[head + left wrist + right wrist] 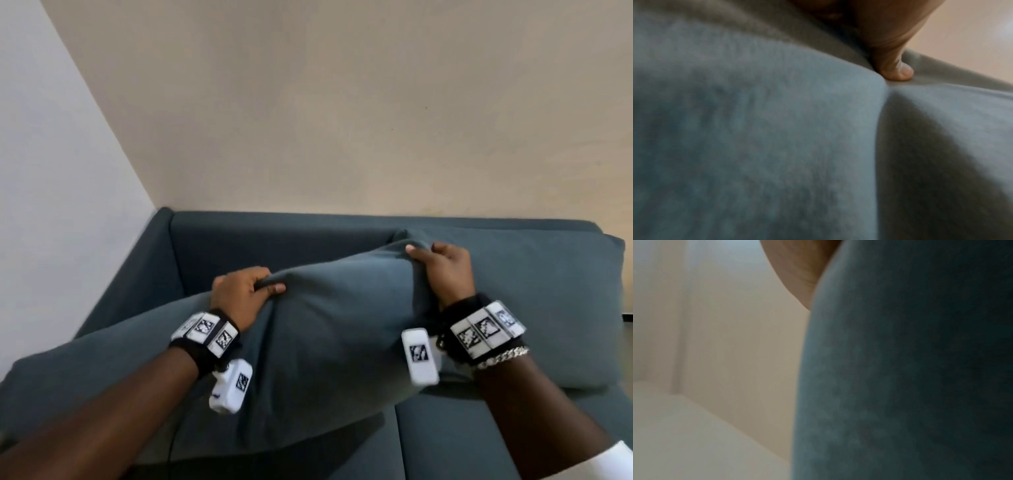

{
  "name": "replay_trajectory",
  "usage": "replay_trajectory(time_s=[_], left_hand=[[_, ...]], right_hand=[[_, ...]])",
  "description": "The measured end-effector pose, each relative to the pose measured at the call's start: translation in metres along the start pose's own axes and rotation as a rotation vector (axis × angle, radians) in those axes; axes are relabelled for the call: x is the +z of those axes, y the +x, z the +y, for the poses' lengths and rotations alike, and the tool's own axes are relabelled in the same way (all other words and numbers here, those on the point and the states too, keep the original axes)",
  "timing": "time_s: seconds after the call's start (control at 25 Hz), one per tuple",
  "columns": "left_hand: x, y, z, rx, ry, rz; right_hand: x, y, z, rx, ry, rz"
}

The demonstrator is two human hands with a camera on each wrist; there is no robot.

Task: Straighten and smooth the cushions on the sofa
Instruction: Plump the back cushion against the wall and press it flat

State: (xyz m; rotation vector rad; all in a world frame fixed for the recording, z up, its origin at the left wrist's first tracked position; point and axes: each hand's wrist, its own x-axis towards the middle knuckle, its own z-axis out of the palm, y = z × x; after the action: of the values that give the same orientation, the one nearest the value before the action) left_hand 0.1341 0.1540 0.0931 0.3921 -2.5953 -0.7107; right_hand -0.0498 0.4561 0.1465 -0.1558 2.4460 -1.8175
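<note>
Both hands grip 1 dark teal cushion (325,329) by its upper edge, lifted clear of the sofa (445,442) seat. The left hand (239,294) pinches a fold of fabric at the edge's left part, thumb (898,71) pressed on top, fingers curled behind. The right hand (445,270) clutches the right corner, fingers wrapped over it. The cushion hangs below and toward the person from both grips, sagging left. Just right of the right hand, a 2nd back cushion (555,308) leans against the backrest, touching the held one. Behind the grips stands a beige wall (342,102).
</note>
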Motion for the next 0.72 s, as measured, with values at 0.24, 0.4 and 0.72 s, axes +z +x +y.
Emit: replay_trajectory(time_s=[0.24,0.4,0.72], left_hand=[[-0.067,0.014,0.015,-0.082,-0.582,0.165],[-0.068,-0.007,-0.037,-0.244,-0.632,0.144],[-0.143,-0.065,-0.014,-0.353,-1.157,0.432]], right_hand=[[-0.010,-0.055,-0.193,-0.419,0.244,-0.314],[0.072,-0.087,-0.229,-0.753,0.015,-0.515],[0.255,-0.196,-0.167,-0.768,-0.145,-0.796]])
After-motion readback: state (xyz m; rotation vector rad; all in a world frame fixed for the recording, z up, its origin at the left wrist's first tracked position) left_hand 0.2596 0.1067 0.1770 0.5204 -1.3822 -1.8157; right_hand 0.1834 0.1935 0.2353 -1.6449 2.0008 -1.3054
